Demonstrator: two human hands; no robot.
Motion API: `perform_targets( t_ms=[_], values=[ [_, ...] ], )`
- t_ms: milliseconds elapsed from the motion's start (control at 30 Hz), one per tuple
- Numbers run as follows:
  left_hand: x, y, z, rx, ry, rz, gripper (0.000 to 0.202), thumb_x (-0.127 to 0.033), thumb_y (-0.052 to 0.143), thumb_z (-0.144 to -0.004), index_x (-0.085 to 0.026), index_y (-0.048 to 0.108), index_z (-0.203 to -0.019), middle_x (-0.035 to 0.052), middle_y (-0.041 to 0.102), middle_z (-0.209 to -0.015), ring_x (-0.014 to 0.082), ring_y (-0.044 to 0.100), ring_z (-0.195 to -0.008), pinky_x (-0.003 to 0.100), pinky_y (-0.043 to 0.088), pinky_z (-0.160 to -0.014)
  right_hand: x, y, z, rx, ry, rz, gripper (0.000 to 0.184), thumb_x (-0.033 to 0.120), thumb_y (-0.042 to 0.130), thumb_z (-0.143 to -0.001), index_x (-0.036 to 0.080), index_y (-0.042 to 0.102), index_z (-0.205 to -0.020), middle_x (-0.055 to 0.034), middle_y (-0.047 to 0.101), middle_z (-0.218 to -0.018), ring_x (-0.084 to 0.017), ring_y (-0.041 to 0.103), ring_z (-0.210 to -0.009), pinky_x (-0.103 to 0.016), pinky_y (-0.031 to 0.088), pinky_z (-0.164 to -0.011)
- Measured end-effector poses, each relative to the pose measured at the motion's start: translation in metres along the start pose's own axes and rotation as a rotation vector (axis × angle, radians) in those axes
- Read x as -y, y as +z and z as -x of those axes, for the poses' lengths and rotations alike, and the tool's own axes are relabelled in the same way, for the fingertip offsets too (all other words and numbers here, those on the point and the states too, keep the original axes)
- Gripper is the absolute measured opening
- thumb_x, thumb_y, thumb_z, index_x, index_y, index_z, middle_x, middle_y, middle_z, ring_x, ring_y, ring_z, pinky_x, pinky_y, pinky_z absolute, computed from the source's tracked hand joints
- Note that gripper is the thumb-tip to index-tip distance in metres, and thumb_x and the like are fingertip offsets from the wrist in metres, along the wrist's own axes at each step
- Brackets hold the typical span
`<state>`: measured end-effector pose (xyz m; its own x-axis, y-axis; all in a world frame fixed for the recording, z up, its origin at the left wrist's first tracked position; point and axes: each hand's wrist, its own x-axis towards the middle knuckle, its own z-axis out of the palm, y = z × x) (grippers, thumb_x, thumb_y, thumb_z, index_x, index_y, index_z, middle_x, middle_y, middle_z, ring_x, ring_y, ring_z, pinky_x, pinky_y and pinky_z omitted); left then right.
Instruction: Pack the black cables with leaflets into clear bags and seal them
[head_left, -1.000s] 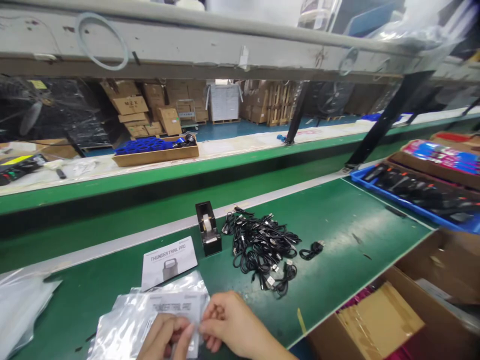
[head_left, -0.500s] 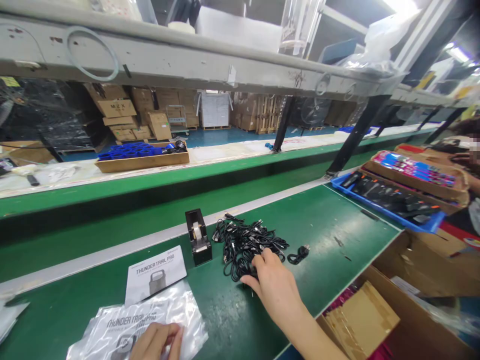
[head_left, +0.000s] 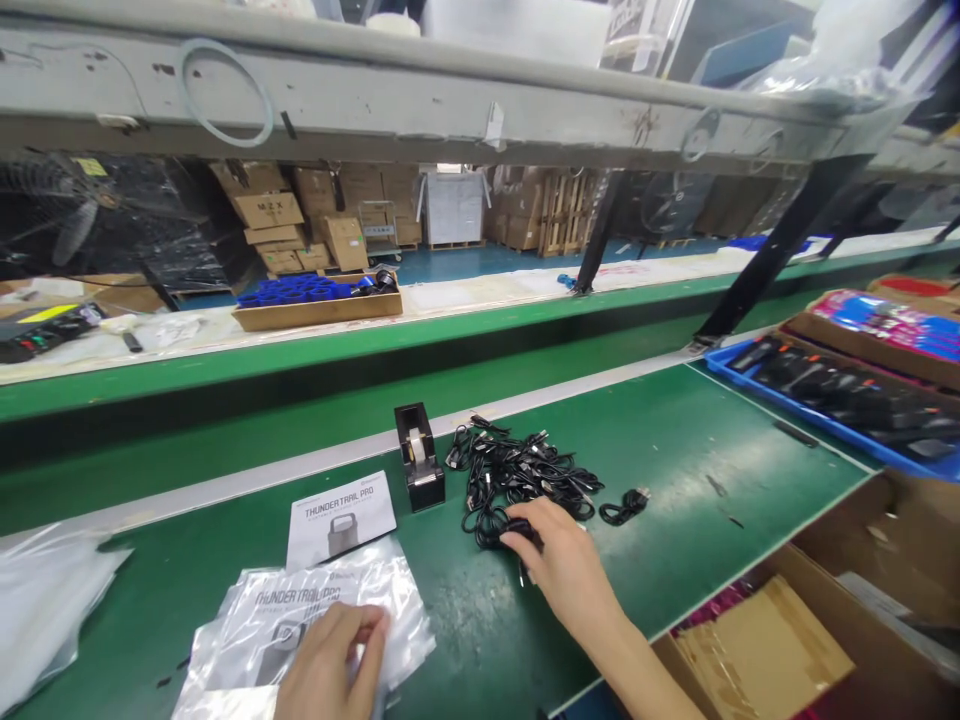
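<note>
Two bare hands appear in the head view. Right hand (head_left: 561,560): thumb and fingers set about a coiled black cable (head_left: 487,530) at the near edge of the cable pile (head_left: 529,468); full closure cannot be told. Left hand (head_left: 334,655): rests on the clear bags (head_left: 409,600); pinch cannot be confirmed. Cable: likely light, flexible, prone to snagging; grasp across the whole coil. Bags: probably slippery; hold by an edge.

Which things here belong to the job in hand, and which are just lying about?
Job in hand, likely: bagged THUNDER TRAIL PRO leaflet, left hand on it; black USB cables, right hand at them; loose leaflet behind the bags.

Apparently lying about: tape dispenser; blue tray; cardboard tray of blue parts.
</note>
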<state>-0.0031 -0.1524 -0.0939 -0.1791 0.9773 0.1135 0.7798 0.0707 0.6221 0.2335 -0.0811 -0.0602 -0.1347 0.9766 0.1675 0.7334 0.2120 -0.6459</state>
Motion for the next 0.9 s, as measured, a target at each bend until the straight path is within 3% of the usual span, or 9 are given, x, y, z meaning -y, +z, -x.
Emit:
perform_targets(
  t_ms=[67,233,333,533,700,800,900],
  values=[
    [0.002,-0.002,-0.001,0.034,-0.013,-0.007,0.026,-0.046,0.044,-0.078,-0.026,0.059,-0.073,-0.0016,0.061,-0.069,0.0164,0.058,-0.065,0.027,0.046,-0.06,0.012,0.003,0.002,-0.002,0.041,-0.203,0.016,0.026,0.053,-0.08,0.02,0.061,-0.093,-0.0054,0.058,-0.091,-0.019,0.053,-0.082,-0.032,0.044,-0.074],
    [0.007,-0.005,-0.003,0.131,-0.015,0.009,0.028,-0.048,0.043,-0.077,-0.025,0.058,-0.076,-0.001,0.061,-0.069,0.0154,0.058,-0.063,0.026,0.047,-0.059,0.045,0.04,0.012,0.494,0.342,-0.895,0.035,0.029,0.066,-0.066,0.015,0.058,-0.097,0.003,0.049,-0.068,-0.007,0.045,-0.051,-0.019,0.04,-0.044],
    [0.007,-0.005,-0.003,0.127,-0.047,0.071,0.028,-0.048,0.042,-0.078,-0.024,0.057,-0.075,-0.0014,0.058,-0.065,0.016,0.056,-0.06,0.027,0.046,-0.06,0.05,0.06,0.014,0.502,0.424,-1.055,0.037,0.028,0.071,-0.059,0.012,0.057,-0.09,0.0056,0.046,-0.063,-0.005,0.042,-0.049,-0.016,0.036,-0.042],
    [0.006,-0.002,-0.001,0.1,-0.148,0.286,0.029,-0.049,0.045,-0.077,-0.022,0.055,-0.081,0.0007,0.06,-0.073,0.017,0.058,-0.066,0.027,0.046,-0.062,0.047,0.067,0.017,0.563,0.391,-0.909,0.032,0.027,0.067,-0.063,0.011,0.061,-0.09,0.0047,0.048,-0.06,-0.005,0.042,-0.044,-0.018,0.037,-0.041],
    [0.004,-0.003,-0.002,0.061,-0.247,0.438,0.027,-0.049,0.049,-0.075,-0.023,0.052,-0.079,-0.002,0.057,-0.07,0.0153,0.056,-0.063,0.025,0.045,-0.059,0.049,0.064,0.019,0.461,0.125,-0.4,0.02,0.027,0.062,-0.07,0.021,0.069,-0.087,-0.0021,0.059,-0.074,-0.012,0.052,-0.06,-0.023,0.039,-0.059],
    [0.001,-0.006,-0.003,0.089,-0.185,0.378,0.025,-0.047,0.048,-0.076,-0.023,0.054,-0.078,-0.0016,0.055,-0.072,0.0151,0.056,-0.066,0.025,0.044,-0.06,0.053,0.052,0.012,0.494,0.008,-0.268,0.018,0.028,0.066,-0.067,0.023,0.07,-0.083,-0.0019,0.061,-0.071,-0.015,0.053,-0.066,-0.023,0.037,-0.062],
    [-0.003,-0.007,-0.001,0.124,-0.034,0.291,0.023,-0.044,0.046,-0.078,-0.024,0.056,-0.073,0.0002,0.053,-0.076,0.0155,0.055,-0.068,0.025,0.045,-0.06,0.057,0.043,0.0,0.482,0.011,-0.299,0.022,0.024,0.07,-0.062,0.021,0.068,-0.084,-0.0004,0.061,-0.069,-0.014,0.053,-0.064,-0.022,0.037,-0.058]
  ],
)
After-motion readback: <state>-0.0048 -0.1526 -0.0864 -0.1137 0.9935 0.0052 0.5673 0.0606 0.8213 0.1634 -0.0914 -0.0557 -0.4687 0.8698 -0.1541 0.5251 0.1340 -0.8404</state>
